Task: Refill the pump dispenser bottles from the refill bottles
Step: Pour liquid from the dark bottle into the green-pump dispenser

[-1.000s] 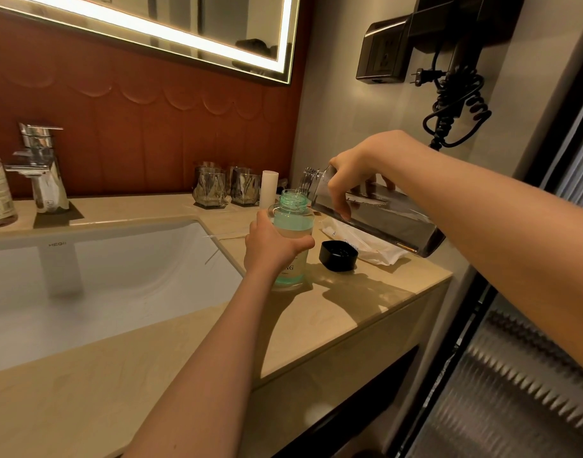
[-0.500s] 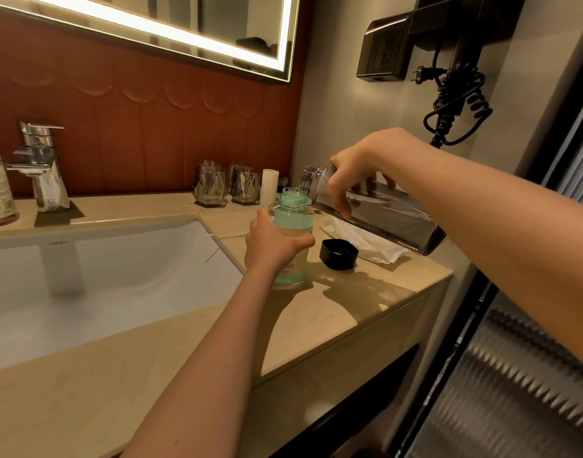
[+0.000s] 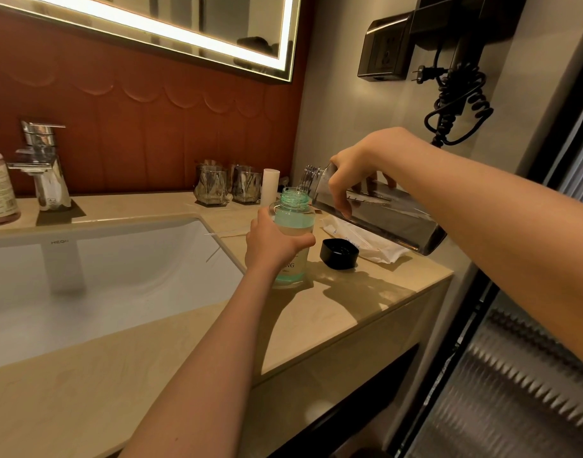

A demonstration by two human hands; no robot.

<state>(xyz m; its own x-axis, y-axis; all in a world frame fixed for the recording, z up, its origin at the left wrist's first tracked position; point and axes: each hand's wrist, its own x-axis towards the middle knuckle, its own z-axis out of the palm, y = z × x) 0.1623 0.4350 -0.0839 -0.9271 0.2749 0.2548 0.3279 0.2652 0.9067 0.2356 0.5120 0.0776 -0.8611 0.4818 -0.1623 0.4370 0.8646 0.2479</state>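
Right hand [image 3: 356, 173] reaches in from right of frame, fingers clamped on tilted clear refill bottle [image 3: 382, 216], mouth over teal-tinted dispenser bottle [image 3: 293, 226] at centre, upright on counter [image 3: 366, 299], capless, gripped by left hand [image 3: 273, 246].

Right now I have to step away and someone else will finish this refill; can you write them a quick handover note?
Left hand: gripping the green-tinted bottle, upright on the counter, neck open.
Right hand: holding the clear refill bottle tilted, its mouth just above the green bottle's neck.
Black cap: lying on the counter right of the green bottle, by a white packet.
Done: both bottles opened, pour set up; I cannot tell any stream.
Left: finish pouring, close both bottles.
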